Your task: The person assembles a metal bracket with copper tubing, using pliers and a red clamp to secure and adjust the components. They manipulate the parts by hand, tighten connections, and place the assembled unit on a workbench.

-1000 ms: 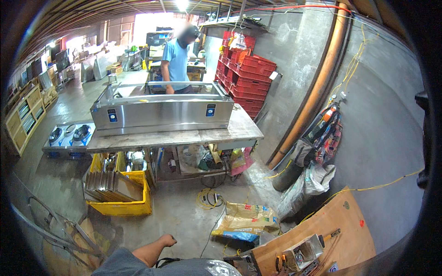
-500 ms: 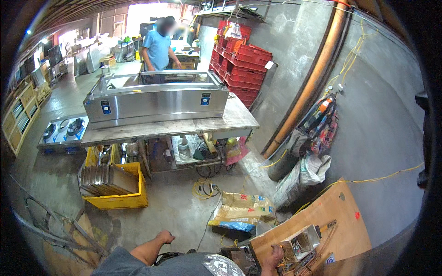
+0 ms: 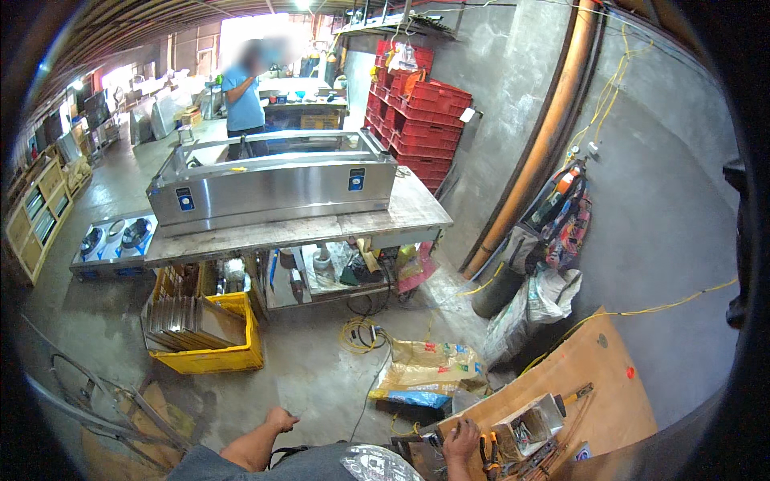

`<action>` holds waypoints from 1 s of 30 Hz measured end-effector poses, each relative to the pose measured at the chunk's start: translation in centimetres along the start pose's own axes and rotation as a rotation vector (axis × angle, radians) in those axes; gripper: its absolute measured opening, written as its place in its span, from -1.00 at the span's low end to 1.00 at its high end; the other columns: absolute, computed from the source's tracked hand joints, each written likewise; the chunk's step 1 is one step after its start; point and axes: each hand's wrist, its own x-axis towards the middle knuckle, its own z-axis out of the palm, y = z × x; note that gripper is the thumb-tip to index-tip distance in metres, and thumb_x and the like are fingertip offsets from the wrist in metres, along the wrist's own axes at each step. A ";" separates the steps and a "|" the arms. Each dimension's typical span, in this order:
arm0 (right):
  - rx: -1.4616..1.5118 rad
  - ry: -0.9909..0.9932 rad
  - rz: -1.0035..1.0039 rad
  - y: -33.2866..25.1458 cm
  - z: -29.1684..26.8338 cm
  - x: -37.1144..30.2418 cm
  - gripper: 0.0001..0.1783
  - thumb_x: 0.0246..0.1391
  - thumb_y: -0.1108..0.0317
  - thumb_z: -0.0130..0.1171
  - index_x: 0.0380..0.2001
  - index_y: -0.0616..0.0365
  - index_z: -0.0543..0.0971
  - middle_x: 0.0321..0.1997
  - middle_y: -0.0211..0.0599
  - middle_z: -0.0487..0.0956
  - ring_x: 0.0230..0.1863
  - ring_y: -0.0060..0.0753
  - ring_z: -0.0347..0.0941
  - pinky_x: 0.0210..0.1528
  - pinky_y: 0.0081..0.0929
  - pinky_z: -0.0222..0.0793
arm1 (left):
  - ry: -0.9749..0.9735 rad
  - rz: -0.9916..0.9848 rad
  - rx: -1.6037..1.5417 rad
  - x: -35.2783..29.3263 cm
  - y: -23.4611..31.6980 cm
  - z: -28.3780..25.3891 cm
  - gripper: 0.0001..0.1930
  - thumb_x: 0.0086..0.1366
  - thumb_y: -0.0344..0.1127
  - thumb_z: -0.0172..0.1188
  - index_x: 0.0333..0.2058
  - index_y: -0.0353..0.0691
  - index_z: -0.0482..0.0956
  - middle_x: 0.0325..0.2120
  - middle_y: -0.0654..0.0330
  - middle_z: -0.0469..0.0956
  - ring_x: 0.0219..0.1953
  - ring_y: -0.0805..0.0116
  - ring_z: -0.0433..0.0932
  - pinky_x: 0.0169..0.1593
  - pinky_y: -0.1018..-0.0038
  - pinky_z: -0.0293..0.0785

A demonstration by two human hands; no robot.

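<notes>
My left hand is held out over the concrete floor at the lower middle. Its fingers are curled together; whatever they may hold is too small to make out. My right hand is over the near left part of a brown wooden board, fingers somewhat apart, with nothing visible in them. Just right of it are pliers with orange-and-black handles. An open-topped box of small metal parts stands beyond the pliers, among several long thin rods.
A steel worktable carries a long stainless appliance. A yellow crate of metal plates stands below. A plastic sack and coiled yellow cable lie on the floor. Red crates stack behind; another person stands farther back.
My right hand has moved left, away from the box, and the orange-handled pliers are now in plain view. My left hand has shifted slightly left. The other person has moved left and raised a hand.
</notes>
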 end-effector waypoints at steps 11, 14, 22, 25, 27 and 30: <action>-0.036 0.088 -0.014 -0.1 0.2 0.4 -0.63 -0.01 0.25 0.07 -0.12 0.14 0.54 -0.05 0.03 0.50 0.01 0.11 0.38 0.08 0.03 0.27 | 0.102 -0.097 0.032 0.6 -2.9 -0.9 -0.40 0.11 0.19 0.13 -0.13 -0.24 0.63 -0.07 -0.07 0.56 0.03 0.02 0.51 0.11 0.28 0.40; -0.071 -0.032 0.139 -2.5 -1.4 1.4 -0.65 0.10 0.20 0.04 -0.09 0.08 0.56 0.02 0.05 0.50 0.07 0.16 0.37 0.10 0.07 0.26 | 0.066 -0.104 0.034 3.1 -4.6 -1.2 -0.44 0.11 0.19 0.12 -0.20 -0.21 0.67 -0.15 -0.04 0.60 -0.06 0.06 0.57 0.05 0.30 0.44; 0.190 -0.352 0.173 -8.1 6.3 17.2 -0.57 0.07 0.23 0.09 0.00 0.20 0.49 -0.13 0.10 0.56 -0.05 0.11 0.45 0.03 -0.10 0.35 | -0.095 -0.124 -0.001 13.2 0.0 -7.4 -0.47 0.14 0.22 0.11 -0.49 -0.20 0.68 -0.50 0.12 0.64 -0.43 0.20 0.60 -0.20 0.33 0.50; 0.451 -0.441 0.200 -8.8 11.7 25.1 -0.60 -0.08 0.31 0.14 -0.11 0.19 0.52 -0.27 -0.03 0.57 -0.21 0.00 0.50 -0.08 -0.13 0.40 | 0.206 0.139 0.039 18.1 5.1 -14.1 -0.45 0.18 0.22 0.09 -0.37 -0.24 0.67 -0.44 0.12 0.65 -0.44 0.24 0.60 -0.24 0.28 0.50; 0.285 -0.388 -0.002 -9.0 14.4 29.5 -0.58 -0.11 0.34 0.18 -0.11 0.22 0.52 -0.38 -0.05 0.60 -0.38 -0.10 0.55 -0.24 -0.27 0.46 | 0.385 0.125 -0.247 18.1 10.0 -19.3 -0.49 0.20 0.14 0.13 -0.23 -0.26 0.64 -0.41 0.09 0.65 -0.40 0.23 0.60 -0.22 0.28 0.50; 0.390 -0.491 0.108 -10.8 16.6 35.6 -0.56 -0.12 0.31 0.20 -0.10 0.21 0.53 -0.38 -0.05 0.61 -0.38 -0.10 0.56 -0.25 -0.28 0.46 | 0.458 0.086 -0.656 13.1 15.9 -26.4 -0.60 0.18 -0.05 0.24 -0.15 -0.25 0.60 -0.37 0.04 0.64 -0.29 0.19 0.61 -0.15 0.32 0.49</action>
